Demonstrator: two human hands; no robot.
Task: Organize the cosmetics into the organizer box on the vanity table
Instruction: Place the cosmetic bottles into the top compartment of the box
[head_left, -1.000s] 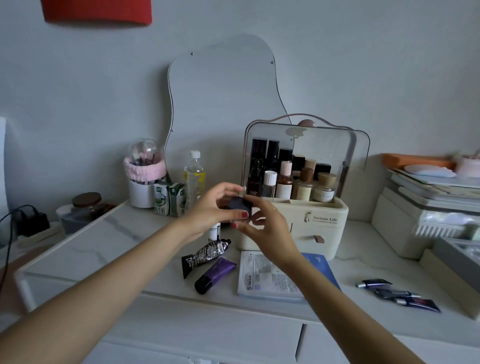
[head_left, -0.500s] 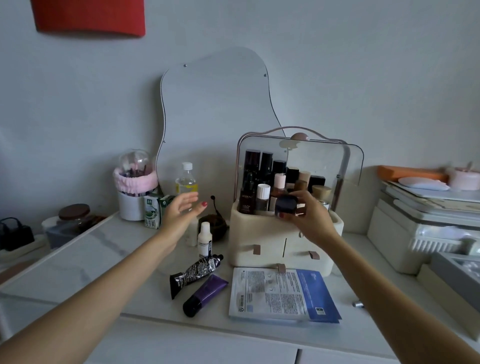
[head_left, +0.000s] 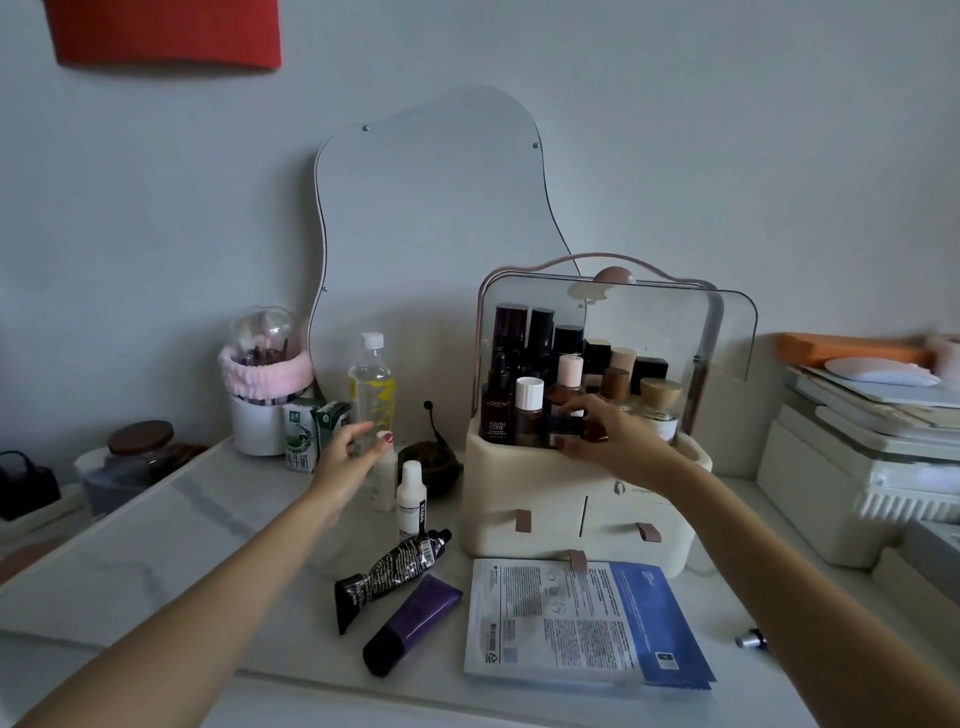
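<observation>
small dark round jar (head_left: 565, 429): front row of the cream plastic organizer box (head_left: 524, 483); probably light, stiff, slick, so hold the sides
right hand (head_left: 615, 447): fingers pinching it
left hand (head_left: 347, 457): fingers spread, holding nothing

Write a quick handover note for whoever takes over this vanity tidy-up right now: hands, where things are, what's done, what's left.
Right hand: grips a small dark jar, setting it in the top front of the organizer box.
Left hand: open, holds nothing, near the clear water bottle.
Done: top compartment already holds many bottles.
Left on the table: small white bottle, black tube, purple tube, sheet mask packet, a small tube at far right.
</observation>
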